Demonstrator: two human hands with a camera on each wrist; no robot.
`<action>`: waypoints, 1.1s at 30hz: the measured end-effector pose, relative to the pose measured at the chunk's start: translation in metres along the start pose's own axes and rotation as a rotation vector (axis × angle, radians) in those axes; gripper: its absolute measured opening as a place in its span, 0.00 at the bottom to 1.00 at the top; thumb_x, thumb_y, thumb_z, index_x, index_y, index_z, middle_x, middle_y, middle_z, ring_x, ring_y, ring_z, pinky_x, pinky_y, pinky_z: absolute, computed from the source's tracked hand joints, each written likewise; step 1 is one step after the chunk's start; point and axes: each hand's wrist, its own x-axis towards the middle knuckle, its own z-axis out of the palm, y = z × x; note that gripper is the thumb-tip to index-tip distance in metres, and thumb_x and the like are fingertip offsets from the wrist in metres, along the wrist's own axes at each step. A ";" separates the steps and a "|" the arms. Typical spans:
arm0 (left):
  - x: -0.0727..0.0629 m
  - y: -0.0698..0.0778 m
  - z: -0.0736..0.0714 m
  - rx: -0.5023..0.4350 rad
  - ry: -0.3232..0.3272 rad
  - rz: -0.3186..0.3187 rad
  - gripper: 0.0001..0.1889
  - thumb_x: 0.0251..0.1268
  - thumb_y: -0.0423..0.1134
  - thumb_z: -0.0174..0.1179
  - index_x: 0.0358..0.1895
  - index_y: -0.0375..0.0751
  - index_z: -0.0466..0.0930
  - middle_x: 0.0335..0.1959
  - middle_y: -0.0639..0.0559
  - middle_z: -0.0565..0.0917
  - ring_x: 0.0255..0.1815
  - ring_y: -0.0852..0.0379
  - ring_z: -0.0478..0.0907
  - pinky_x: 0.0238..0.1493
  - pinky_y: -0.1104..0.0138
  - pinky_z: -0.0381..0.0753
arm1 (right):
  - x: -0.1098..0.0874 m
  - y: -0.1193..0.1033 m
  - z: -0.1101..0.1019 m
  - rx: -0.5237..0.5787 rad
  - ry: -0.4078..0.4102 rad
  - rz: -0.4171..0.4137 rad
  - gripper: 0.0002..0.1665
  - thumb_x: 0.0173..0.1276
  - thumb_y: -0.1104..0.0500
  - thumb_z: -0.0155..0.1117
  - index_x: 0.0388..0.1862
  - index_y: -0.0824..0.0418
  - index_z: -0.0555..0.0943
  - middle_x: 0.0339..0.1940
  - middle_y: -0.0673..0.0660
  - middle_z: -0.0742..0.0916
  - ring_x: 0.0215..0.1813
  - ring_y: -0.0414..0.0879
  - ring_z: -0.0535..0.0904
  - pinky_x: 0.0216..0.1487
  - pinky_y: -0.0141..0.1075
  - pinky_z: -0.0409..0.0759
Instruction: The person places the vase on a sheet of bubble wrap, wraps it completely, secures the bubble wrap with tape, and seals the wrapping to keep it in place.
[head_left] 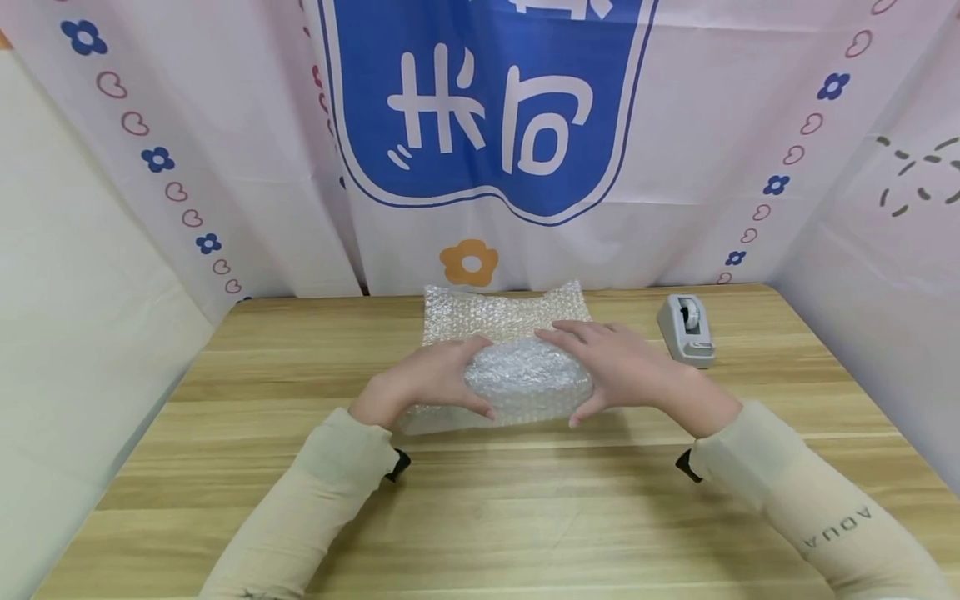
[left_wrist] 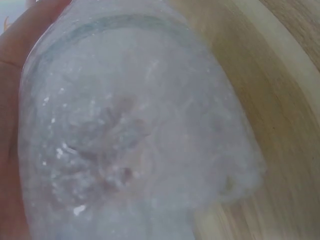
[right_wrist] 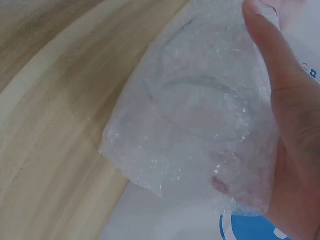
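Note:
In the head view a roll of clear bubble wrap [head_left: 528,375] lies across the middle of the table, bulging around something inside. My left hand [head_left: 431,375] grips its left end, and my right hand [head_left: 622,362] grips the right end, thumbs toward me and fingers over the far side. Beyond the roll, a flat stretch of the bubble wrap sheet [head_left: 498,312] reaches toward the back edge. Through the layers at the roll's end [right_wrist: 195,110], the right wrist view shows a curved, rim-like outline. The wrap hides what the wrapped thing is.
A grey tape dispenser [head_left: 687,333] with a roll of tape stands at the back right of the wooden table [head_left: 525,517]. Behind the table hangs a printed white curtain [head_left: 660,242], and pale cloth walls [head_left: 82,333] flank both sides.

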 end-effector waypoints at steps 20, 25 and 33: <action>-0.003 0.002 -0.001 -0.087 -0.085 -0.060 0.60 0.51 0.65 0.75 0.81 0.37 0.55 0.75 0.39 0.68 0.73 0.41 0.68 0.71 0.48 0.69 | -0.002 0.005 0.008 0.166 0.018 -0.061 0.69 0.44 0.41 0.87 0.82 0.55 0.61 0.71 0.67 0.73 0.68 0.63 0.73 0.65 0.58 0.75; -0.004 0.005 0.000 -0.093 -0.102 -0.063 0.61 0.51 0.66 0.74 0.82 0.38 0.53 0.77 0.40 0.66 0.75 0.41 0.66 0.73 0.49 0.67 | -0.002 0.008 0.009 0.196 0.009 -0.074 0.68 0.44 0.42 0.87 0.81 0.55 0.61 0.72 0.67 0.73 0.68 0.63 0.72 0.65 0.58 0.75; -0.007 0.001 0.001 -0.126 -0.097 -0.067 0.60 0.52 0.68 0.73 0.82 0.41 0.54 0.79 0.43 0.62 0.77 0.42 0.62 0.74 0.48 0.64 | -0.001 0.012 0.014 0.198 0.033 -0.091 0.67 0.43 0.41 0.86 0.80 0.54 0.63 0.73 0.67 0.72 0.70 0.64 0.71 0.67 0.60 0.73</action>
